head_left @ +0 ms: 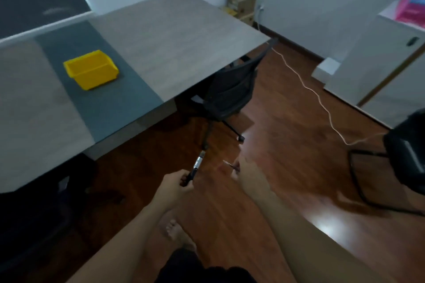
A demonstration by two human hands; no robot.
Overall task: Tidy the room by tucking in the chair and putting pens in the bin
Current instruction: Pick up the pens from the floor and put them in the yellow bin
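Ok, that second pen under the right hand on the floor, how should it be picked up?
Pinch the thin pen across its middle, coming straight down from above. It appears to lie flat on the wooden floor, so only its top and long sides are reachable. The right hand hovers over it, partly hiding it. The left hand is closed around the black pen, so use the right.

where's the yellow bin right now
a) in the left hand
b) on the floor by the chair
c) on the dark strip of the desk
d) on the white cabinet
c: the yellow bin sits on the dark grey strip of the desk, while the left hand holds a pen.
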